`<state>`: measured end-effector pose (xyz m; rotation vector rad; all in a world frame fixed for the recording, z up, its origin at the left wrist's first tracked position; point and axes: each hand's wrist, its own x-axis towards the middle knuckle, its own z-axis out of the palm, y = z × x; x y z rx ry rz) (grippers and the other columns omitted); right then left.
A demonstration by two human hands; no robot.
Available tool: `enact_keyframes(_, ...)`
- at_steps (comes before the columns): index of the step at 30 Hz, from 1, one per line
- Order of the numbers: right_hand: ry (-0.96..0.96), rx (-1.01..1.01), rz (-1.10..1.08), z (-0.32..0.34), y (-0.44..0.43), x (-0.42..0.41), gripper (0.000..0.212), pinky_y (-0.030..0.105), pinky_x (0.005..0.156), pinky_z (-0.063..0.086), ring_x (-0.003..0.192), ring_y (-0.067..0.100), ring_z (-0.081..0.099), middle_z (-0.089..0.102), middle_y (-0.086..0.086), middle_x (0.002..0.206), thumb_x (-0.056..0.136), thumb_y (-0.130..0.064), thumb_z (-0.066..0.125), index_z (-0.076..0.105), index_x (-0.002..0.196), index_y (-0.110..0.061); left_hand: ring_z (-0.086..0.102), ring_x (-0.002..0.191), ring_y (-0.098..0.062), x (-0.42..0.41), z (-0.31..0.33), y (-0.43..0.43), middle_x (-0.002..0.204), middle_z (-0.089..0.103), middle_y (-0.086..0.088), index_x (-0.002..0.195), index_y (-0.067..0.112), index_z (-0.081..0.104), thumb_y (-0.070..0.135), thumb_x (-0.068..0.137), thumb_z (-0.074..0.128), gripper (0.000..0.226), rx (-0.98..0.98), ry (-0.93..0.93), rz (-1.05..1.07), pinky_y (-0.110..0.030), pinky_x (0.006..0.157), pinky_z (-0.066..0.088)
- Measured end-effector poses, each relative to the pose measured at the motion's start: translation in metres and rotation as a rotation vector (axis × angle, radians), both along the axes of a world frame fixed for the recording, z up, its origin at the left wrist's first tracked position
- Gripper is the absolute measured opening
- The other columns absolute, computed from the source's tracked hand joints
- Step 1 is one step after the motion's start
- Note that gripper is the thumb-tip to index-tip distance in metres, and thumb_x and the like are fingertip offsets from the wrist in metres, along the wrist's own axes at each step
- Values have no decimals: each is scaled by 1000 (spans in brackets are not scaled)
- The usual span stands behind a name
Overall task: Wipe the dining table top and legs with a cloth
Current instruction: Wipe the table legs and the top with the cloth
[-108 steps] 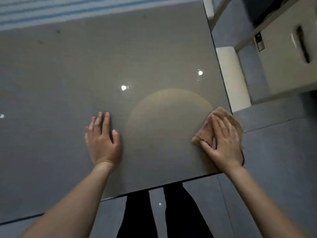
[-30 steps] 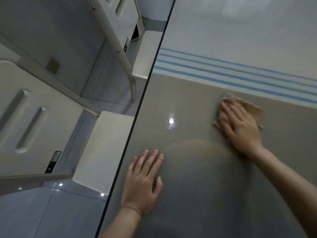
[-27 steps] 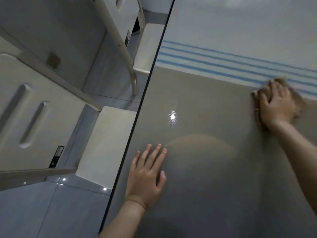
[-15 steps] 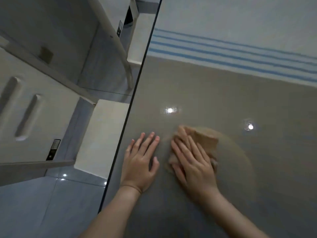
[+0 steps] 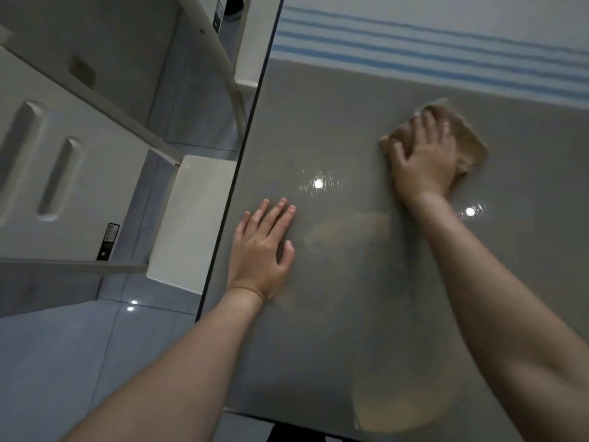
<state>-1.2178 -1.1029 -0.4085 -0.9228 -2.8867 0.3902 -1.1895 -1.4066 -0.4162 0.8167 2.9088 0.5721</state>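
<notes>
1. While the cloth [image 5: 459, 138] is pressed flat under the right hand [image 5: 424, 164], it lies on the far part of the table [image 5: 334, 330], well ahead and to the right of the left hand [image 5: 259, 250].
2. The right hand is spread over the cloth with fingers bent onto its near-left corner; tan fabric is left showing past the fingertips and to the right.
3. The left hand is laid open, palm down, fingers together, on the bare top just inside the left edge; nothing is held in it, and it is judged to be a brace.
4. The relation that matters: the cloth is carried by the right hand alone, beside the blue-striped band [image 5: 446, 55] at the far side, with unwiped-looking top lying between it and the near edge. The next stroke is judged to be drawn back toward the body or across toward the left edge.
5. The cloth's long axis cannot be told with certainty; its outline is smeared by motion blur, as are the right fingertips.
6. Wiping of the top is judged to be under way; the legs are taken as not yet reached.
7. No table leg is shown. The right side of the top is cut off by the frame, and the near edge is partly covered by both forearms.
8. A white stool [image 5: 194, 221] is seen beside the left edge, below the top.
</notes>
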Motion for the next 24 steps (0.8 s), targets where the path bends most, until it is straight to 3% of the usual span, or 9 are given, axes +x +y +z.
enact_keyframes(2, 33, 18, 204, -1, -64, 59, 66, 43, 119, 19, 148, 27, 21, 32, -1, 158, 93, -51, 39, 34, 151, -21, 32, 142, -19, 1, 1, 0, 150, 43, 7, 141, 26, 47, 29, 85, 43, 57, 16, -15, 4, -39, 117, 18)
enact_keyframes(5, -43, -55, 717, 9, -144, 207, 60, 45, 115, 29, 149, 24, 20, 30, -5, 158, 96, -46, 48, 34, 151, -27, 33, 143, -19, 0, 1, 0, 150, 43, 6, 142, 26, 46, 28, 85, 41, 57, 5, -21, 12, -40, 117, 19)
enact_keyframes(8, -109, -11, 1093, 8, -105, 275, 56, 41, 113, 32, 147, 20, 25, 36, -9, 155, 96, -48, 46, 36, 149, -34, 33, 143, -20, -1, 0, -1, 150, 43, 7, 141, 26, 47, 27, 85, 42, 57, 21, -24, 20, -40, 118, 18)
enact_keyframes(10, -105, 4, 937, 3, -55, 266, 56, 43, 112, 33, 146, 21, 29, 40, -3, 153, 96, -50, 43, 34, 149, -35, 33, 143, -20, 0, -2, -1, 149, 44, 7, 141, 26, 48, 26, 84, 43, 57, 25, -10, 19, -39, 117, 18)
enact_keyframes(13, -8, -34, 423, 0, -1, 206, 66, 42, 117, 27, 145, 26, 30, 33, 5, 157, 93, -54, 43, 33, 151, -25, 33, 143, -18, 0, -4, 0, 149, 44, 8, 141, 27, 47, 27, 85, 43, 57, 11, -2, 29, -37, 118, 16)
enact_keyframes(15, 81, -62, 52, 1, 7, 147, 80, 37, 118, 21, 145, 30, 26, 28, 12, 158, 89, -50, 51, 23, 154, -13, 34, 142, -18, 1, -3, 0, 149, 44, 7, 141, 27, 48, 27, 85, 43, 56, 18, 4, 29, -37, 117, 16)
enact_keyframes(17, 71, -83, -152, 2, -13, 95, 84, 37, 118, 17, 145, 35, 24, 25, 16, 159, 87, -51, 46, 20, 154, -7, 34, 142, -19, 0, -2, 1, 149, 44, 7, 141, 26, 48, 25, 85, 44, 56, 32, -4, 24, -37, 117, 17)
enact_keyframes(19, 58, -68, -55, -1, -65, 87, 80, 38, 120, 15, 147, 34, 22, 26, 12, 159, 88, -52, 40, 25, 153, -9, 33, 142, -18, 1, -2, 2, 150, 43, 6, 141, 25, 47, 23, 85, 46, 56, 30, -6, 19, -38, 117, 17)
enact_keyframes(24, 9, -101, 754, 3, -210, 253, 67, 38, 118, 25, 147, 25, 25, 38, 1, 155, 89, -45, 58, 40, 148, -19, 31, 144, -18, 1, -1, 1, 151, 41, 6, 142, 25, 46, 22, 86, 47, 56, 31, -14, 15, -43, 118, 21)
